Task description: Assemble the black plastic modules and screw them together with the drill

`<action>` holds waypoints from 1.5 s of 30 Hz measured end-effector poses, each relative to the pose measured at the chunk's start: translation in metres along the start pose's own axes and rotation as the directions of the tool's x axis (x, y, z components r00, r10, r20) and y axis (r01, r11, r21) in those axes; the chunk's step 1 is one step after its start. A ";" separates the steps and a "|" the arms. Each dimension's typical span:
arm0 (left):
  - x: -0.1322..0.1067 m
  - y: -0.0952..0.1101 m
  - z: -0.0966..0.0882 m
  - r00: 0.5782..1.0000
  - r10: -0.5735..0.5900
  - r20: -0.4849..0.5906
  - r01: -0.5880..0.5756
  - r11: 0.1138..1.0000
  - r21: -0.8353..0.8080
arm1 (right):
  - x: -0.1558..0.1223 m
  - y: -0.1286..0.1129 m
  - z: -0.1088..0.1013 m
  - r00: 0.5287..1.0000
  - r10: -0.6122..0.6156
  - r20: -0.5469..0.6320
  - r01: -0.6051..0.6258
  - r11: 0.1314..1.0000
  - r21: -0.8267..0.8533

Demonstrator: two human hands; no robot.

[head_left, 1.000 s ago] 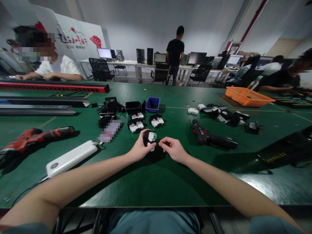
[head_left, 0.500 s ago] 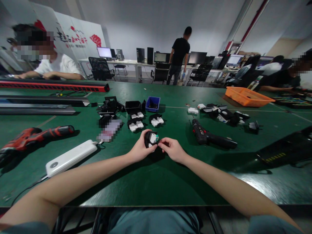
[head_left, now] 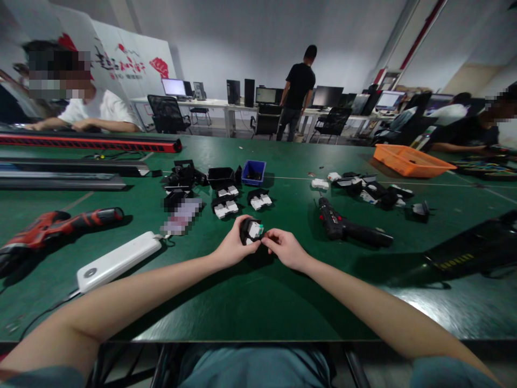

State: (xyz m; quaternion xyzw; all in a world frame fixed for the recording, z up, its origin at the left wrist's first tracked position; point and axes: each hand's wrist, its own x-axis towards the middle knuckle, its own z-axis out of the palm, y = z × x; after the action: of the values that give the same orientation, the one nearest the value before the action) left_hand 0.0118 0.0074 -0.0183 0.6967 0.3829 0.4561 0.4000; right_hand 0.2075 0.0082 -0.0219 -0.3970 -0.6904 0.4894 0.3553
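Wrapped around a small black housing with a white block and a green connector (head_left: 254, 230) is my left hand (head_left: 235, 242), held above the green table. My right hand (head_left: 285, 247) is pinched at the housing's right edge; whatever lies between its fingertips is too small to make out. Just beyond my hands are similar black-and-white housings (head_left: 260, 200), more of them (head_left: 225, 207) to the left, and a blue bin (head_left: 253, 172) holding small dark parts. A black power screwdriver (head_left: 343, 223) lies to the right of my right hand.
At left lie a red-and-black power tool (head_left: 60, 226), a white power strip-like case (head_left: 119, 261) with a cable, and long metal rails (head_left: 60, 180). Loose black and white parts (head_left: 375, 191) and an orange tray (head_left: 412, 161) are at right. A dark tool (head_left: 476, 250) sits near the right edge. Co-workers sit on both sides.
Almost nothing differs. Both hands stay at the housing, with only a very slight shift of the fingers.
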 end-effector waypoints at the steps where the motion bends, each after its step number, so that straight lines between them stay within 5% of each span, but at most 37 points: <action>1: 0.000 0.000 0.000 1.000 -0.004 0.001 0.004 1.000 -0.006 | 0.000 0.000 0.000 1.000 0.004 0.001 -0.004 1.000 -0.002; 25: 0.002 -0.003 -0.001 1.000 -0.020 0.012 0.021 0.998 -0.065 | -0.003 -0.012 -0.002 1.000 0.003 -0.017 -0.003 0.999 0.039; 31: 0.002 -0.005 0.000 0.997 -0.072 0.010 0.072 0.995 -0.062 | -0.012 -0.026 0.001 0.968 -0.189 -0.164 0.175 0.980 -0.097; 36: 0.003 -0.011 -0.001 1.000 -0.020 -0.004 0.020 1.000 -0.010 | -0.013 -0.028 0.013 0.933 -0.344 -0.105 0.308 0.915 -0.260; 45: 0.002 -0.012 -0.001 1.000 0.019 0.008 -0.020 0.998 0.065 | -0.011 -0.026 0.016 0.919 -0.387 -0.073 0.346 0.882 -0.322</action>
State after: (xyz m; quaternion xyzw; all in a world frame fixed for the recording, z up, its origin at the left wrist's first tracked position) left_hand 0.0091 0.0142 -0.0283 0.7147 0.3892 0.4447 0.3741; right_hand 0.1929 -0.0134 -0.0022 -0.3410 -0.7939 0.2737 0.4226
